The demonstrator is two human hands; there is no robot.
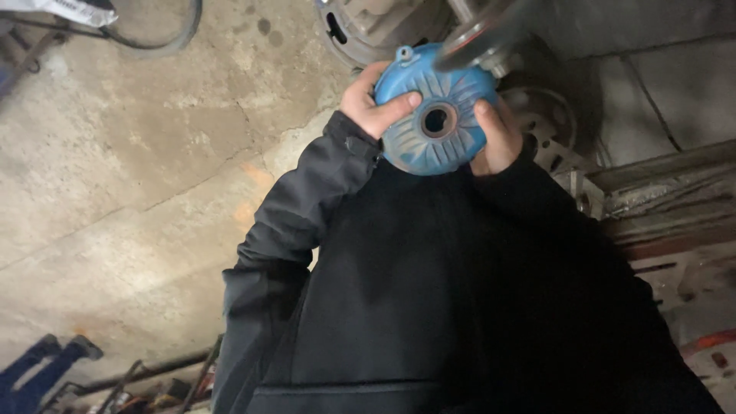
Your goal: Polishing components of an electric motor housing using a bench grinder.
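both hands hold a blue ribbed motor end cover (433, 115), round with a central bearing hole, up in front of the dark jacket. left hand (370, 103) closed on its left rim, thumb across the face. right hand (496, 138) closed on the right rim, thumb on the face. grey metal housing (368, 27) just above the cover. cracked concrete floor (138, 153) to the left.

A cracked, stained concrete floor (138, 153) bears a dark hose loop (157, 34) and metal rods (146, 376).
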